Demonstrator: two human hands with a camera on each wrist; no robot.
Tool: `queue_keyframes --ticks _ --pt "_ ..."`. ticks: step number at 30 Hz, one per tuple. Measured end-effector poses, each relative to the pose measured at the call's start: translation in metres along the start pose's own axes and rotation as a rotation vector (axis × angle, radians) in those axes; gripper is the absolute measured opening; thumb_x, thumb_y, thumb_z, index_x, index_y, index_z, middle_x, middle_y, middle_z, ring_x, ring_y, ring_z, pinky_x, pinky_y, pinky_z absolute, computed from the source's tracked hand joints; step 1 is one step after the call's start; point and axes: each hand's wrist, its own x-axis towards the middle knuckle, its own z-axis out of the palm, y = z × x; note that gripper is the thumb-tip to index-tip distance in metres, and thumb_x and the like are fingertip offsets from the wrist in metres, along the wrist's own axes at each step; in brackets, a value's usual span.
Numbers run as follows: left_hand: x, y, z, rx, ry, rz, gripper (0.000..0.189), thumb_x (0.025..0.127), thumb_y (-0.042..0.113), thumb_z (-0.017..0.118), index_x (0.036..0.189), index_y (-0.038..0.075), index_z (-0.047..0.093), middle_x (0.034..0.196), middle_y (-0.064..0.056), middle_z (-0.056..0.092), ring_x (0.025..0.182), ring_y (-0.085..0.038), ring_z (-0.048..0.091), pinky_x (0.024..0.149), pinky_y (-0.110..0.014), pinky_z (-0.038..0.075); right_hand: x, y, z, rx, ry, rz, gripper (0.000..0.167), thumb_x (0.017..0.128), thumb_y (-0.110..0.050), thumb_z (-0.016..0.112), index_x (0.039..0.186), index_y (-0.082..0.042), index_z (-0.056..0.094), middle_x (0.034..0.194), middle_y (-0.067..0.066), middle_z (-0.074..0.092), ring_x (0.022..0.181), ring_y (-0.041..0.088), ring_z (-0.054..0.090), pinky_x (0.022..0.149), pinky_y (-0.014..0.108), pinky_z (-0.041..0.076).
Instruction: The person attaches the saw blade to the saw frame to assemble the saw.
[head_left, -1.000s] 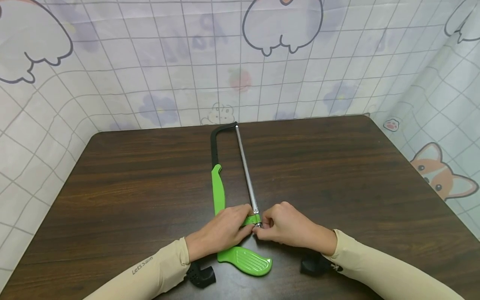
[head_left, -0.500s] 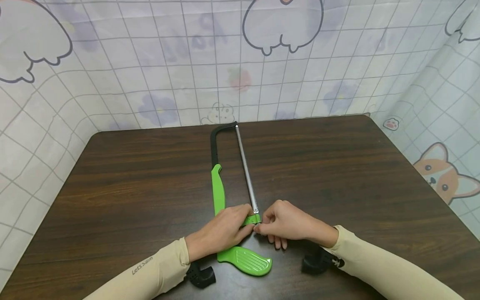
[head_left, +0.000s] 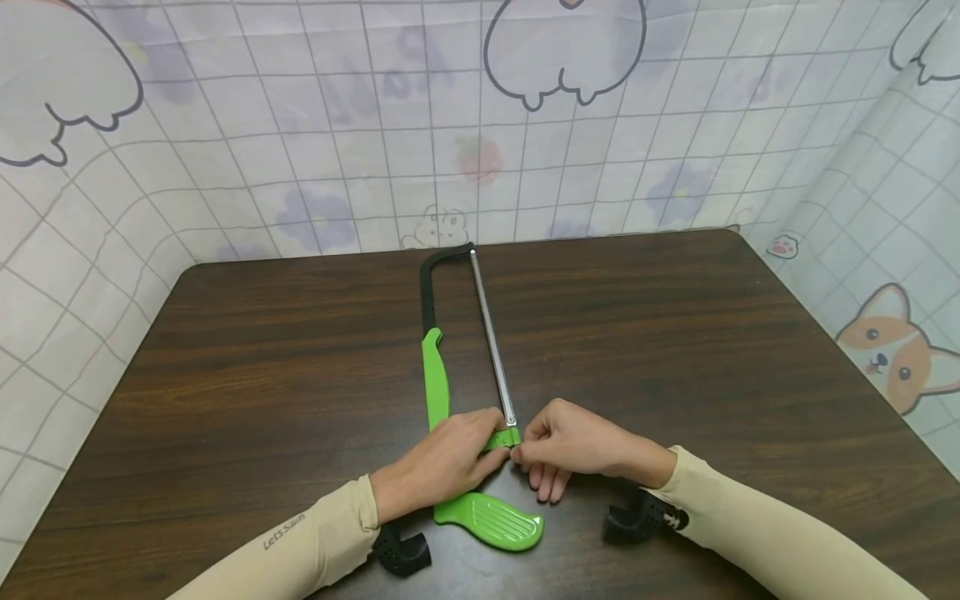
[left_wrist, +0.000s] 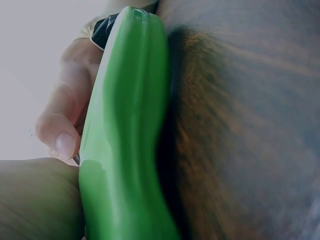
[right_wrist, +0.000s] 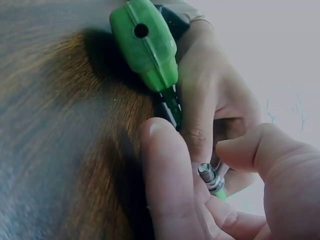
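Note:
A hacksaw with a green handle (head_left: pixel 491 521), a black front frame (head_left: pixel 428 292) and a silver blade (head_left: pixel 492 342) lies flat on the table. My left hand (head_left: pixel 442 458) grips the green part of the frame near the blade's near end. At that end, my right hand (head_left: pixel 581 446) pinches the small metal wing nut, mostly covered by the fingers. In the right wrist view, the threaded bolt end (right_wrist: pixel 205 173) sticks out between thumb and fingers. The green handle (left_wrist: pixel 127 120) fills the middle of the left wrist view and hides most of the left hand's work.
The dark wooden table (head_left: pixel 675 333) extends around the saw on both sides. Behind it hangs a white gridded curtain (head_left: pixel 375 125) with cartoon prints. A black wrist camera (head_left: pixel 403 552) sits under the left sleeve, another (head_left: pixel 633 518) under the right.
My right hand has turned at the wing nut, and its outer fingers now extend down toward the table. The left hand and the hacksaw have stayed in place.

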Motion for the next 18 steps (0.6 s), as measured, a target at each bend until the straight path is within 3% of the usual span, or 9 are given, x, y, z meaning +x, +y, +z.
queue_keyframes --ticks 7,18 --pt "0.0005 0.0001 0.0004 -0.011 -0.006 -0.016 0.008 0.102 0.018 0.065 0.1 0.012 0.061 0.079 0.006 0.055 0.07 -0.004 0.047 0.063 -0.018 0.042 -0.0004 -0.0004 0.0008 0.084 -0.044 -0.013 0.029 0.1 -0.017 0.062 0.083 0.004 0.073 0.068 0.006 0.073 0.058 0.013 0.072 0.057 0.033 0.062" --pt "0.0 0.0001 0.0008 -0.019 -0.006 -0.022 0.008 0.102 0.018 0.065 0.103 0.011 0.061 0.08 0.004 0.057 0.071 -0.004 0.048 0.064 -0.019 0.043 0.0008 0.0031 0.0014 0.22 -0.071 0.032 0.029 0.097 -0.007 0.049 0.099 0.01 0.072 0.074 0.005 0.074 0.063 0.011 0.073 0.061 0.028 0.062"
